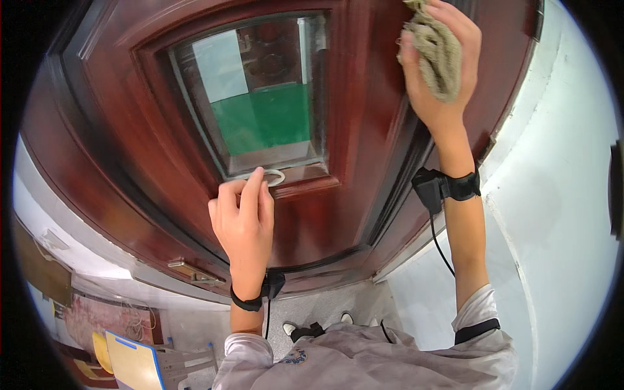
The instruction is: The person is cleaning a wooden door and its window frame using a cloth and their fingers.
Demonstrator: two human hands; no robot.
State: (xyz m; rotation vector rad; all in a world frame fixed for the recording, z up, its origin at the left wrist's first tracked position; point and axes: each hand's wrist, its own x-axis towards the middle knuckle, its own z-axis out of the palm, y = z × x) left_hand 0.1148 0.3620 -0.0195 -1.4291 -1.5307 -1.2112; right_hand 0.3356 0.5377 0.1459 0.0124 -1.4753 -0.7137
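At the upper right, my right hand (451, 92) grips a crumpled olive-beige cloth (434, 58) against the dark red wooden door (312, 224). My left hand (243, 219) is raised before the lower part of the door's glass pane (263, 117), its fingers partly curled. A thin white ring-shaped item (277, 178) shows at the left fingertips, partly hidden by a finger; whether the hand holds it cannot be told. The pane's molded wooden frame (312, 187) surrounds the glass, which shows green and white areas. Both wrists wear black straps with small modules.
A metal door handle (195, 273) sits at the door's lower left. Pale wall (560, 234) runs along the right. A blue-edged board (134, 363) and a yellow item (101, 348) stand lower left. Black cables hang from both wrist modules. Speckled floor (302, 309) shows around my shoes.
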